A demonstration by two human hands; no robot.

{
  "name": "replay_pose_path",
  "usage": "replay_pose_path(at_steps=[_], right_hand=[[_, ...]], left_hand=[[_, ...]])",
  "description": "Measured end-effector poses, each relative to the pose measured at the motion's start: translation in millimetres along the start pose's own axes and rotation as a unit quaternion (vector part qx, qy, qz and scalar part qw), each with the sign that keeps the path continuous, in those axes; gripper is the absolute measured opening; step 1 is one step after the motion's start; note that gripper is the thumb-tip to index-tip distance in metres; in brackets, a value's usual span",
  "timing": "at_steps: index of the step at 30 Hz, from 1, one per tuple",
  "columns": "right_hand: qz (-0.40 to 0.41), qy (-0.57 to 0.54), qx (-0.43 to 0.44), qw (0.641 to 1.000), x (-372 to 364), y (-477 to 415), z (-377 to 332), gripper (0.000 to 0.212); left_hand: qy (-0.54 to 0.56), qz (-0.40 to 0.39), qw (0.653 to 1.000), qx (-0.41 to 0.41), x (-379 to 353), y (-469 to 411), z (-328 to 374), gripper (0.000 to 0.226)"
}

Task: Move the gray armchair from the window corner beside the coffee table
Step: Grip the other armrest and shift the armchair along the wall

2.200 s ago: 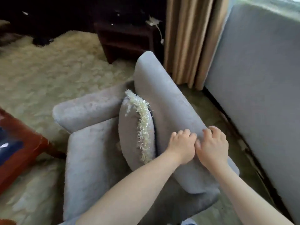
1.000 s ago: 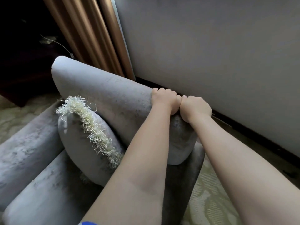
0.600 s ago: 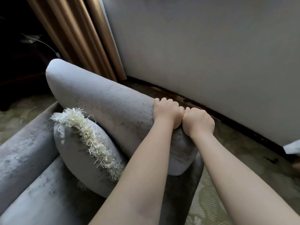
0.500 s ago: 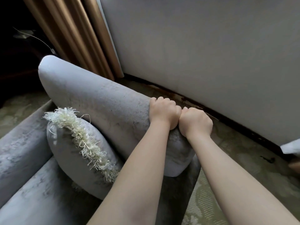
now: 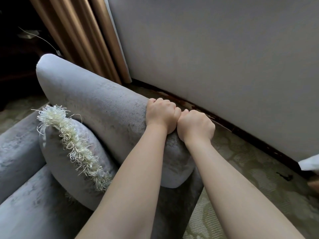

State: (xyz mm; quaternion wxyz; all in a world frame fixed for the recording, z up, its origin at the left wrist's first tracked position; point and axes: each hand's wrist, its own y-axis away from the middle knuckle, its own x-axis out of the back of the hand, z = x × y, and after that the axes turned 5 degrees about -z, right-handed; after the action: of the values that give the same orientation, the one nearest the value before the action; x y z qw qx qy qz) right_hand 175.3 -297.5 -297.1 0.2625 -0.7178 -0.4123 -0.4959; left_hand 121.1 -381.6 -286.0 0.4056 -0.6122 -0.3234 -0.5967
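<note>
As left hand [image 5: 161, 116] and right hand [image 5: 196, 125] grip the armchair [image 5: 96, 100], fingers [image 5: 160, 101] curl partly hidden.

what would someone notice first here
At centre, the left hand and right hand, knuckles side by side, grip the top of the back of the gray armchair. To the left, a gray cushion with a shaggy cream fringe leans against that back. Behind, a tan curtain hangs beside a plain pale wall.

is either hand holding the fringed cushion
No, the left hand and the right hand both grip the top edge of the gray armchair, while the fringed cushion leans against its backrest away from them.
</note>
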Motion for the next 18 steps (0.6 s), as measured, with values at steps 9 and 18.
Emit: replay_pose_path(at_steps=[9,18], right_hand=[[0.025,-0.022,0.014,0.999,5,2,-2,0.047],[0.013,-0.013,-0.017,1.0,13,67,21,0.051]], left_hand=[[-0.032,0.011,0.999,-0.007,-1,-2,-1,0.037],[-0.065,-0.058,0.996,-0.034,9,60,21,0.047]])
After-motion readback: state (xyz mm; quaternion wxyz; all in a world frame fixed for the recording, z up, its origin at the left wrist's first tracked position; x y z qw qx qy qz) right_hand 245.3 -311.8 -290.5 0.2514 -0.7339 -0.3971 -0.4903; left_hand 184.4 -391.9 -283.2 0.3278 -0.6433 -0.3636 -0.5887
